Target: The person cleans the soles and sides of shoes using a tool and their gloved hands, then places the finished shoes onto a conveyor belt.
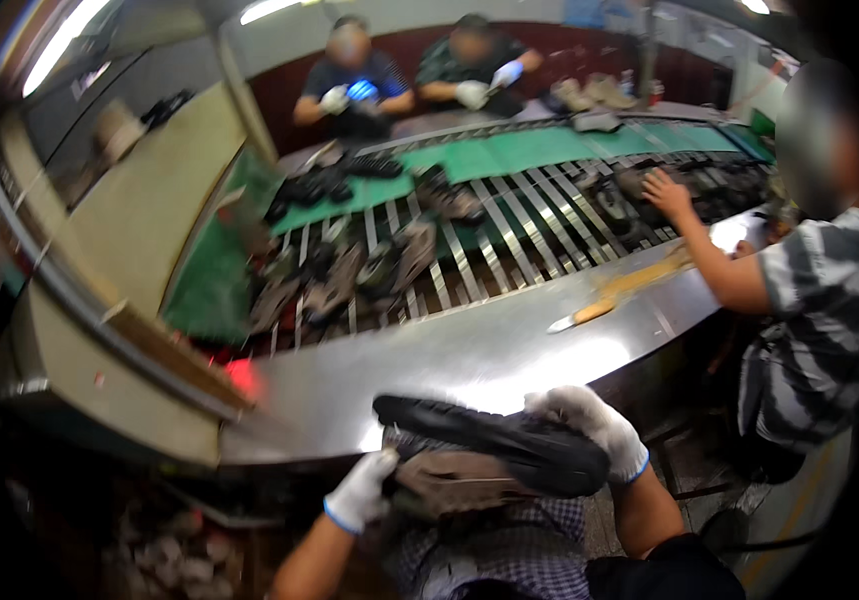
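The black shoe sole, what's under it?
Under the black shoe sole sits a brown shoe upper, held by the left hand and right hand. The sole hides the upper's top.

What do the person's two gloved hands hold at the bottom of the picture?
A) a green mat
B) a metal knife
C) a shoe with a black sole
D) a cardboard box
C: the left hand and the right hand grip a shoe, black sole up, at the steel table's edge.

slatted conveyor, steel counter, seated co-workers
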A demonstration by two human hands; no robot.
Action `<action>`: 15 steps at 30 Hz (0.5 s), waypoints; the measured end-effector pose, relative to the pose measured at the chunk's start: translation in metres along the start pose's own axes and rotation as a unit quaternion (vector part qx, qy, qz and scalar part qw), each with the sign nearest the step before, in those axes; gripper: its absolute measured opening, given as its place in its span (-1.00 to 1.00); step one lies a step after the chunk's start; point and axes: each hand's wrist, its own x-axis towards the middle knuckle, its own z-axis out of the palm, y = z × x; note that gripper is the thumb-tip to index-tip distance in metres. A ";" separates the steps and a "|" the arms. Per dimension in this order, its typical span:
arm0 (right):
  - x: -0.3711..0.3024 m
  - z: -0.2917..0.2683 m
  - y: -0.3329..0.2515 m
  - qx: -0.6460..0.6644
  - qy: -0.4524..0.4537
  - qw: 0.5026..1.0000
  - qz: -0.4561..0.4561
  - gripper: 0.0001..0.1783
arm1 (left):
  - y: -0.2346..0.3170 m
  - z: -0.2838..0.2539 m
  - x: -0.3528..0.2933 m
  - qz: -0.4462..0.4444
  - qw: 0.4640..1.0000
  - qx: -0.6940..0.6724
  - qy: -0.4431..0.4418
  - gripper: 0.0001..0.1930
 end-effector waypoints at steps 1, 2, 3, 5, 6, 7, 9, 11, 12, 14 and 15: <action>-0.013 0.003 0.022 0.055 0.041 0.996 0.061 0.26 | 0.025 0.005 0.008 0.026 0.991 0.129 -0.001 -0.17; -0.023 0.009 0.044 0.114 0.080 0.983 0.119 0.28 | 0.049 0.021 0.010 0.065 0.960 0.273 -0.022 -0.14; -0.017 0.019 0.048 0.144 0.034 0.976 0.157 0.26 | 0.067 0.036 0.014 0.101 0.905 0.410 -0.046 -0.11; -0.038 0.044 0.093 0.092 0.121 0.973 0.176 0.25 | 0.068 0.060 0.026 0.071 0.736 0.667 -0.093 -0.02; -0.054 0.028 0.133 0.059 0.138 0.972 0.183 0.22 | 0.065 0.077 0.032 0.020 0.707 0.691 -0.147 0.04; -0.066 0.013 0.158 0.030 0.152 0.970 0.188 0.18 | 0.056 0.087 0.036 -0.005 0.674 0.718 -0.174 0.03; -0.025 0.007 0.092 0.055 0.055 0.991 0.107 0.01 | 0.043 0.091 0.041 0.017 0.695 0.705 -0.142 0.03; 0.023 0.025 0.011 -0.268 -0.024 0.954 0.131 -0.20 | 0.051 0.113 0.051 -0.032 0.670 0.727 -0.147 0.04; 0.043 0.036 -0.017 -0.419 -0.106 0.897 0.097 -0.19 | 0.043 0.111 0.058 0.020 0.641 0.751 -0.156 0.00; 0.055 0.055 -0.036 -0.536 -0.135 0.819 0.153 -0.33 | 0.037 0.109 0.072 0.011 0.614 0.769 -0.177 0.03; 0.059 0.056 -0.040 -0.566 -0.163 0.780 0.212 -0.39 | 0.041 0.103 0.068 0.002 0.625 0.765 -0.155 0.05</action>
